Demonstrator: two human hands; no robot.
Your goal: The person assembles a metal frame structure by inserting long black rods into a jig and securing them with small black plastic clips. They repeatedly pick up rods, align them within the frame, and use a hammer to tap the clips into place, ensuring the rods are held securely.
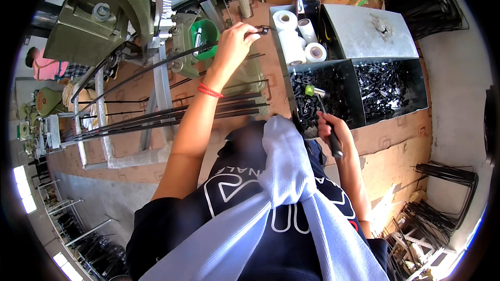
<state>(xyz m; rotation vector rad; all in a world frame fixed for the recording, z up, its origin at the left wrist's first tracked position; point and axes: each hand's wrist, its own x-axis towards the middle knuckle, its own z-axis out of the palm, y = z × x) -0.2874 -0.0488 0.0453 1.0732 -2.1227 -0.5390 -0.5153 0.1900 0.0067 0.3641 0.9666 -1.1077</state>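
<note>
In the upper middle my left hand [235, 46] is closed, its fingertips pinching a small black fitting [263, 30]. A long thin black rod [156, 65] runs from the lower left up to this hand; whether it joins the fitting is hidden by the fingers. At the right, my right hand [337, 131] is wrapped round the dark handle of a hammer [321, 103]. The hammer has a bright green face on its head and hangs over an open bin [333, 106] of loose black parts.
A second bin of black parts [388, 91] adjoins on the right. Behind them stand white film rolls [315, 52] and a grey metal lid [370, 34]. A green machine [99, 15], a green tray [207, 36] and a bundle of black rods [208, 112] occupy the left. Another person [47, 65] is far left.
</note>
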